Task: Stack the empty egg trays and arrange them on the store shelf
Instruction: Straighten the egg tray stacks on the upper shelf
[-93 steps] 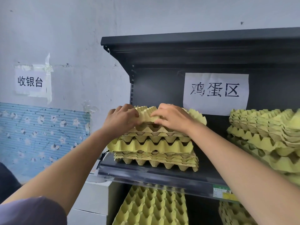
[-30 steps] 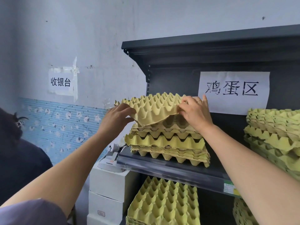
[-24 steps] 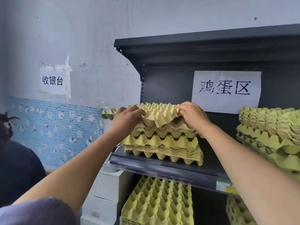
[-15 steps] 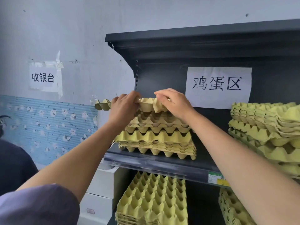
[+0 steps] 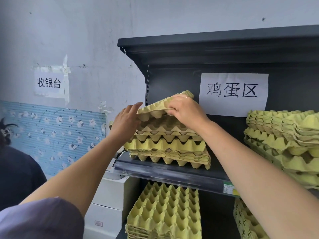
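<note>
A stack of yellow-green pulp egg trays point(image 5: 165, 145) rests on the dark metal shelf point(image 5: 172, 175) at its left end. The top egg tray point(image 5: 155, 109) is tilted, its far right corner raised toward the paper sign. My right hand point(image 5: 185, 111) is shut on this tray's front edge, thumb under it. My left hand point(image 5: 125, 119) is at the stack's left side with fingers spread, fingertips near the lifted tray's left corner, holding nothing that I can see.
A second pile of trays point(image 5: 283, 135) fills the shelf's right end. More tray stacks point(image 5: 165, 213) stand on the level below. White boxes point(image 5: 110, 204) sit left of the shelf. A person in dark clothing point(image 5: 15, 169) is at the far left.
The top tray lay flat with both hands gripping its front edge. My left hand has since let go and opened, and my right hand has tilted the tray up at its right side.
</note>
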Demonstrator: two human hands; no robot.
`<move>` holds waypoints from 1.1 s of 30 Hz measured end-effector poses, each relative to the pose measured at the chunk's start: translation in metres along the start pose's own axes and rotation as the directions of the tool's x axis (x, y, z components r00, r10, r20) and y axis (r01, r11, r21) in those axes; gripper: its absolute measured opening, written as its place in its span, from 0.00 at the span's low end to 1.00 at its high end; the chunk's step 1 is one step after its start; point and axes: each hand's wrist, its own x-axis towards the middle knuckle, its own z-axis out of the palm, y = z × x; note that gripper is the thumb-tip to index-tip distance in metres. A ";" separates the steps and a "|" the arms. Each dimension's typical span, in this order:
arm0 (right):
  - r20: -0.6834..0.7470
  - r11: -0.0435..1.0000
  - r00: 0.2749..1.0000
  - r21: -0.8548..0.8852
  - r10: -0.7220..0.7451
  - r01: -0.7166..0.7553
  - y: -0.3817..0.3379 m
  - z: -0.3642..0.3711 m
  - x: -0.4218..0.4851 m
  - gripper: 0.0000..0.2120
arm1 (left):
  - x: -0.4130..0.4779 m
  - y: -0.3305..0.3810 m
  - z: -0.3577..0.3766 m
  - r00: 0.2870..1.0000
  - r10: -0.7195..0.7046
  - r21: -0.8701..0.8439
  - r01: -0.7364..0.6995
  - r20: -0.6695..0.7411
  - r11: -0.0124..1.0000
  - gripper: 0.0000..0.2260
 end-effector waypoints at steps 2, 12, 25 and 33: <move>-0.051 0.999 0.998 0.026 0.034 -0.033 0.014 -0.002 -0.006 0.08 | 0.003 0.003 0.001 1.000 0.007 0.048 -0.007 0.002 0.999 0.23; 0.174 0.967 0.955 0.048 0.240 -0.252 0.069 0.006 -0.065 0.07 | 0.010 0.016 0.035 0.982 0.091 0.157 -0.117 0.164 0.981 0.12; 0.195 0.932 0.972 -0.358 0.133 -0.055 0.045 0.020 -0.066 0.24 | 0.000 0.008 0.048 0.939 0.130 0.252 -0.217 0.319 0.943 0.17; 0.120 0.919 0.991 -0.394 0.058 -0.006 0.037 0.029 -0.058 0.11 | 0.001 0.003 0.047 0.964 0.215 0.296 -0.253 0.154 0.921 0.12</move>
